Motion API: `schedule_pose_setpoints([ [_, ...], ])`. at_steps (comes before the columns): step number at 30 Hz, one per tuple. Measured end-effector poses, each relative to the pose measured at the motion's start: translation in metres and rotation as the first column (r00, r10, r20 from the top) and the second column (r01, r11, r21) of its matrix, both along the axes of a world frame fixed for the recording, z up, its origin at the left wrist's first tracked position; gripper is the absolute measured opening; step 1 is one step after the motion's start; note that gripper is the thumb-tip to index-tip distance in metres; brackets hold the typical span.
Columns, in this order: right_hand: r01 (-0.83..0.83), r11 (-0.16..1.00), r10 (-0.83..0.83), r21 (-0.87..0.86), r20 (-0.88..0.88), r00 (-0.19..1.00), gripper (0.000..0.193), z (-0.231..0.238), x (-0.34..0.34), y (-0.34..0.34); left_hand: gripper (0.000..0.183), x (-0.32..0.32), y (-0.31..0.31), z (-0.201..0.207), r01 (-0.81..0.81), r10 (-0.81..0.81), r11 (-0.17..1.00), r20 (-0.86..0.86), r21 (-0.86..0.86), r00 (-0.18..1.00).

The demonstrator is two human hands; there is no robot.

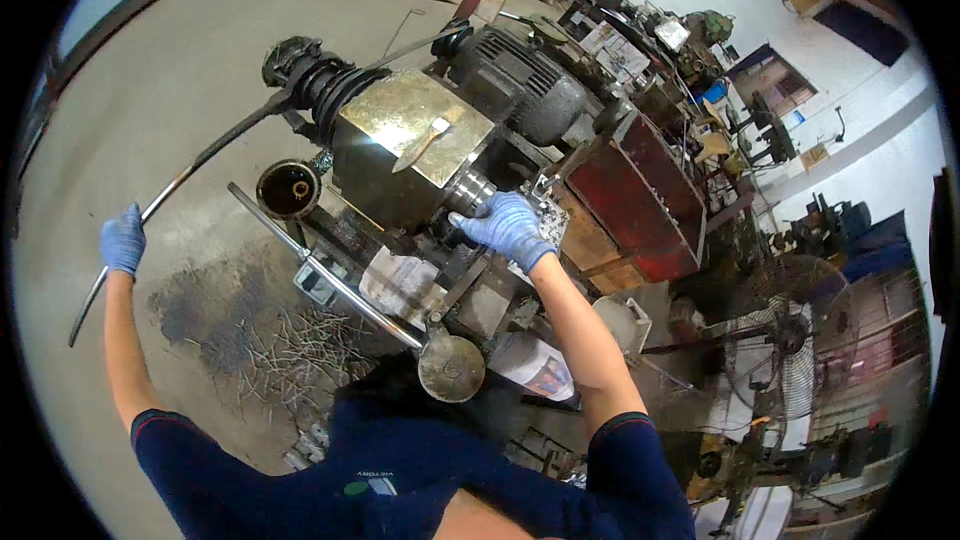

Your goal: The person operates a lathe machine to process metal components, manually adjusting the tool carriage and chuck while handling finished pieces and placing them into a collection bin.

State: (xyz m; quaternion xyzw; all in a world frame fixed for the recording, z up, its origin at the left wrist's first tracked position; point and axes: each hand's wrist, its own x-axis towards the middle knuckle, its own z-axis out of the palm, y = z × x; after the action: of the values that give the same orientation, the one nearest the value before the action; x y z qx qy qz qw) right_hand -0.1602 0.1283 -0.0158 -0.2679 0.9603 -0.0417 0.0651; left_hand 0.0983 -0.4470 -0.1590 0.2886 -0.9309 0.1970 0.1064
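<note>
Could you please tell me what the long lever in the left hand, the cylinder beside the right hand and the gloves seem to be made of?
Long lever: probably steel; mostly dark, with a bright, shiny stretch.
Cylinder: likely machined metal, perhaps steel; silvery and reflective.
Gloves: seemingly knitted fabric, blue and matte; the exact fibre can't be told.

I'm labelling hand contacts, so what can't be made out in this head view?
- Head view: palm of the right hand, hidden by the back of its glove.
- Head view: gripped stretch of the long lever, covered by the left hand.
- Head view: bottom of the round pot, hidden by dark liquid.
- Head view: small far-bench items, too small to identify.
</note>
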Motion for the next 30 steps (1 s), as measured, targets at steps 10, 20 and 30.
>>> schedule_pose_setpoints([
  [10,-0.29,0.812,0.047,-0.506,-0.438,0.898,0.016,0.023,0.089,0.068,0.042,-0.119,0.282,0.153,0.731,-0.305,0.63,-0.782,0.262,0.544],
  [20,0.142,0.811,-0.316,-0.568,-0.22,0.923,0.016,-0.054,0.208,0.217,0.03,-0.177,0.38,0.13,0.845,-0.681,0.527,-0.547,0.095,0.487],
  [30,0.413,0.491,-0.495,-0.767,0.144,0.857,0.012,-0.09,0.254,0.263,0.021,-0.181,0.476,0.103,0.908,-0.656,0.338,-0.631,0.247,0.415],
])
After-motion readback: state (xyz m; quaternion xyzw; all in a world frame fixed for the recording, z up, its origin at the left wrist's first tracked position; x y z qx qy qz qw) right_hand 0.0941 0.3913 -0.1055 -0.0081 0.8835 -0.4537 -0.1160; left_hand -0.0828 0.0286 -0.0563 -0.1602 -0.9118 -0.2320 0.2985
